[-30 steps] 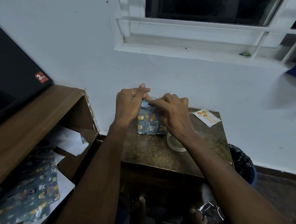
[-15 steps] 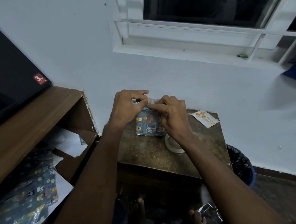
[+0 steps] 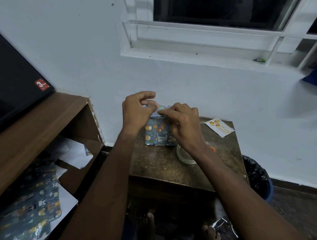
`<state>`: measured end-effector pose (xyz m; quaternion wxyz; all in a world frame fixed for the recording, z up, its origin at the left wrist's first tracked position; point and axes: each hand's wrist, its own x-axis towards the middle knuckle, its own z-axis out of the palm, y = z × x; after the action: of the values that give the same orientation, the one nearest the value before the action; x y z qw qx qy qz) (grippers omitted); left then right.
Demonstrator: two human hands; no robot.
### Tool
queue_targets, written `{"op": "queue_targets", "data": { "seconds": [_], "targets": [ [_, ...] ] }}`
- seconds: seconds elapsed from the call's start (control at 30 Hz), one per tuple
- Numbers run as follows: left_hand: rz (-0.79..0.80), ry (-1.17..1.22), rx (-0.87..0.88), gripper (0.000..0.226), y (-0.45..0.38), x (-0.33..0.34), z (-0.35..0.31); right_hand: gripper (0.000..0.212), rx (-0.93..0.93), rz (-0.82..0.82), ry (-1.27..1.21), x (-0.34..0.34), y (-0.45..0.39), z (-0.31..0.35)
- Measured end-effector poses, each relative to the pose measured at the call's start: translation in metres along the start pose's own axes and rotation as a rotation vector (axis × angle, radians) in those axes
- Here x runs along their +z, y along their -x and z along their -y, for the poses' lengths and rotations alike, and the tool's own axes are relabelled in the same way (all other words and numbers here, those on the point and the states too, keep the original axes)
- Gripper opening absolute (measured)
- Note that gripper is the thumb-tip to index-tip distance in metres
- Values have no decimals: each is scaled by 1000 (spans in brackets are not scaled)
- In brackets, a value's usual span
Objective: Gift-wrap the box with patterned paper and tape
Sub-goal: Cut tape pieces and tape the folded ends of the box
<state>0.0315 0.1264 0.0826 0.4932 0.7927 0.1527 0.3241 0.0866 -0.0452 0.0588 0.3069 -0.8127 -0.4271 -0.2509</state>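
left hand (image 3: 137, 110) now lifted off wrapped box (image 3: 158, 133); red "3" sticker (image 3: 41, 84) beside

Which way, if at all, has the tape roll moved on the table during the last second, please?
No. The tape roll keeps its spot on the table, with the same gap to the printed card; only the view shifted.

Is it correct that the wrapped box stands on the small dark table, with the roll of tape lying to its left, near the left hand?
Not quite. The head view shows the roll of tape lying to the right of the wrapped box, under the right hand, not near the left hand. The box does stand on the small dark table.
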Motion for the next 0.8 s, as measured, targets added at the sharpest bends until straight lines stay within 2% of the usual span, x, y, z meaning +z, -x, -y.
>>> {"op": "queue_targets", "data": {
  "seconds": [0.13, 0.33, 0.43, 0.53, 0.63, 0.8],
  "targets": [
    [-14, 92, -56, 22, -1, 1, 2, 50, -27, 33, 68, 2, 0, 4],
    [25, 105, -27, 18, -3, 0, 3, 33, 112, -84, -208, -5, 0, -1],
    [9, 68, 8, 19, -4, -1, 3, 49, 134, -59, -263, -12, 2, -1],
    [-19, -58, 117, 24, -3, -1, 0, 70, 266, 8, -304, -16, 3, -9],
    [27, -163, 219, 28, 0, 6, -9, 64, 408, 65, -433, -16, 5, -16],
    [215, -208, 354, 31, 7, 35, -28, 58, 425, 63, -509, -17, 5, -19]
  ]
}}
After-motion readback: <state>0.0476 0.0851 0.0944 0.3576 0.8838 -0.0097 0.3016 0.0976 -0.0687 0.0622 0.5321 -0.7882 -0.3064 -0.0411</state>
